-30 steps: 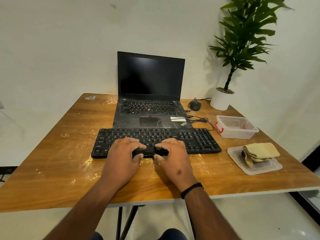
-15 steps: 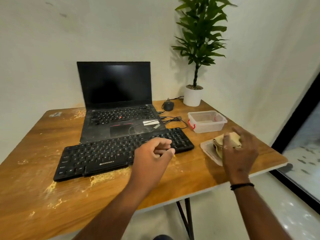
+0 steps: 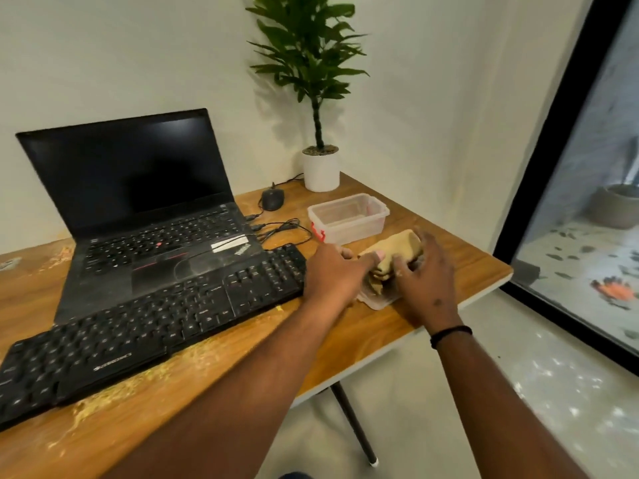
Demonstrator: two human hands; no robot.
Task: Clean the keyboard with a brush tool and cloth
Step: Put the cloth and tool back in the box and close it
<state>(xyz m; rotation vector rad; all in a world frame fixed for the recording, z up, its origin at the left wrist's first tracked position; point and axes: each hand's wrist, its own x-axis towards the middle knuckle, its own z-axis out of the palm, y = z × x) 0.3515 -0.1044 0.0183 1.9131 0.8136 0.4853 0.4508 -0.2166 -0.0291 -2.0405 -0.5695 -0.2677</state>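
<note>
On the right part of the wooden table (image 3: 446, 257), a folded yellow cloth (image 3: 397, 248) lies on a clear plastic lid (image 3: 378, 300), and both hands are at it. The right hand (image 3: 427, 285) lies over the cloth's near right side with its fingers curled round the folds, gripping them; a black band (image 3: 451, 335) circles that wrist. The left hand (image 3: 333, 276) reaches in from the left, its fingers bent against the cloth's left edge, one fingertip showing on the fabric; whether it actually pinches the cloth cannot be told from this angle.

Just left of the hands, the black keyboard (image 3: 148, 326) lies slanted across the table, its right end close beside the left hand. Yellowish crumbs (image 3: 114, 399) are scattered on the wood along the keyboard's near edge. Behind the keyboard stands an open black laptop (image 3: 138, 209) with a dark screen, its front edge touching the keyboard's far edge. Thin black cables (image 3: 283, 229) run from the laptop's right side.

Beyond the cloth sits a clear plastic container (image 3: 349, 217) with red clips, its lid off. Farther back are a black mouse (image 3: 273, 198) and a potted plant (image 3: 320, 160) in a white pot, at the table's far corner by the wall. No brush tool can be made out.
</note>
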